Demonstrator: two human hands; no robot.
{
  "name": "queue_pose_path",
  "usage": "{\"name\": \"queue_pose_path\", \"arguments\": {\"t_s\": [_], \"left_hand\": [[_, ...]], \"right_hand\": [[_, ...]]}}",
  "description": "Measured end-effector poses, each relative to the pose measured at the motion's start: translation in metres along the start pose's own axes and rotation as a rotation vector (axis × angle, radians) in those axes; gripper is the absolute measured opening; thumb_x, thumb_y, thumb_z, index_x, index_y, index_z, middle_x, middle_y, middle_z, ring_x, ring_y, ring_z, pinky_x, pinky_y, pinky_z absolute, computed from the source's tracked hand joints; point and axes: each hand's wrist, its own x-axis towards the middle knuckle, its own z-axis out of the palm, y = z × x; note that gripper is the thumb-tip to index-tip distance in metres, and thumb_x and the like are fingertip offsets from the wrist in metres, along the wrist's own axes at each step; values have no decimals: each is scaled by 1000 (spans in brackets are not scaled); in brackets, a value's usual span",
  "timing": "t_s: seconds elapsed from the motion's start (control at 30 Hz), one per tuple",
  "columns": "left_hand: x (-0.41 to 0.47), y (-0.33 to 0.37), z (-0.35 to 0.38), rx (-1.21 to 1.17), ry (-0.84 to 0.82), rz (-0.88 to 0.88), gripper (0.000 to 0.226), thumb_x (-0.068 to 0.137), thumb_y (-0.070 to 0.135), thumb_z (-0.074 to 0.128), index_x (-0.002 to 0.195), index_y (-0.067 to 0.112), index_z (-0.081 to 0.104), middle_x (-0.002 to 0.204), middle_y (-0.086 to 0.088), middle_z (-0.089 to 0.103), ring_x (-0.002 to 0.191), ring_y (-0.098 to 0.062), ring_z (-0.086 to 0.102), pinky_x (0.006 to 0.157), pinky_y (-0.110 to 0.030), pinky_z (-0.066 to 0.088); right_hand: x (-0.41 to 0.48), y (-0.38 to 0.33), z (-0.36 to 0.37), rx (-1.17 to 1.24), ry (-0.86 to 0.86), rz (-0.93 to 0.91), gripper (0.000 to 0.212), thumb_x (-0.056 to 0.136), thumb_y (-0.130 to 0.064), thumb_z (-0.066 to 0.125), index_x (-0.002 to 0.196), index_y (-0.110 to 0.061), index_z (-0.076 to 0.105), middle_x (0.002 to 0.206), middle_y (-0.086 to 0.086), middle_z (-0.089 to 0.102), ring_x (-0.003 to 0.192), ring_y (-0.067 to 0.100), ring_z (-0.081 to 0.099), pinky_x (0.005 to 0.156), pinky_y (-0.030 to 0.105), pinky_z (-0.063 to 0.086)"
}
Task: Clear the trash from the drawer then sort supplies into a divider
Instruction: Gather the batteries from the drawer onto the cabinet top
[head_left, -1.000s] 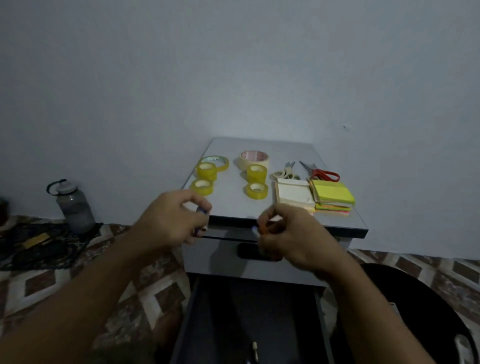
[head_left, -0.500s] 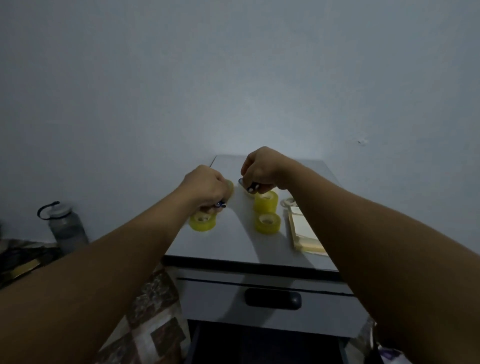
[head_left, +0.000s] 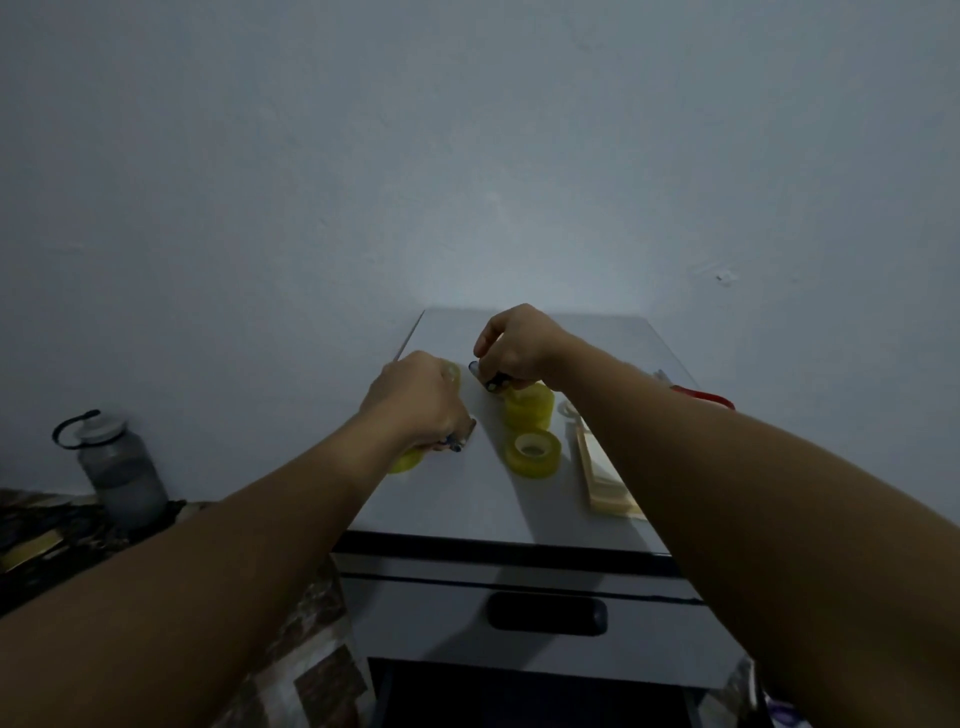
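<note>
Both my hands reach over the grey cabinet top (head_left: 467, 499). My left hand (head_left: 415, 405) is curled round small dark pens or markers, whose tips (head_left: 454, 445) poke out just above the top, beside a yellow tape roll (head_left: 405, 461). Farther back, my right hand (head_left: 514, 348) grips another small dark marker (head_left: 491, 382) above a second yellow tape roll (head_left: 527, 408). A third yellow roll (head_left: 534, 452) lies nearer me. What exactly each hand holds is too dark to tell.
A pale notepad stack (head_left: 605, 483) lies right of the rolls, and red scissors handles (head_left: 706, 399) show behind my right forearm. Below the top is a shut drawer with a dark handle (head_left: 545, 616), and an open dark drawer (head_left: 519, 696) under it. A grey water bottle (head_left: 122, 473) stands on the floor at left.
Both hands rose from in front of the drawer to over the cabinet top, carrying the small dark items. Since half a second ago the left hand has sunk slightly toward the top.
</note>
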Motion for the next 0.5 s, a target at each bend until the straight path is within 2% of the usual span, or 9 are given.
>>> {"name": "queue_pose_path", "arguments": {"t_s": [0.1,0.23,0.33,0.5], "left_hand": [[0,2,2,72,17,15,29,54,13,82,81,11,71,84,-7,70,78,-24,67,64,-33,59],[1,0,3,80,8,2,28,48,15,79,74,9,71,76,-8,70,70,-23,68,57,-31,57],[1,0,2,76,6,7,29,48,16,80,75,9,70,76,-8,70,68,-23,69,58,-32,59],[0,0,-2,-12,-20,-1,34,55,21,86,82,8,70,77,-10,72,71,-28,72,67,-43,63]], "right_hand": [[0,1,0,-13,7,-7,20,78,-6,79,97,-5,72,83,7,65,73,18,64,67,33,62],[0,-1,1,-50,9,-6,21,77,-5,78,97,-6,72,82,5,63,72,16,62,64,31,60],[0,-3,3,-102,-1,-19,23,76,-4,78,98,-8,73,80,3,62,72,16,62,61,29,58],[2,-6,8,-206,-5,-58,26,77,-4,77,102,-9,74,77,-2,59,79,18,61,73,31,60]]}}
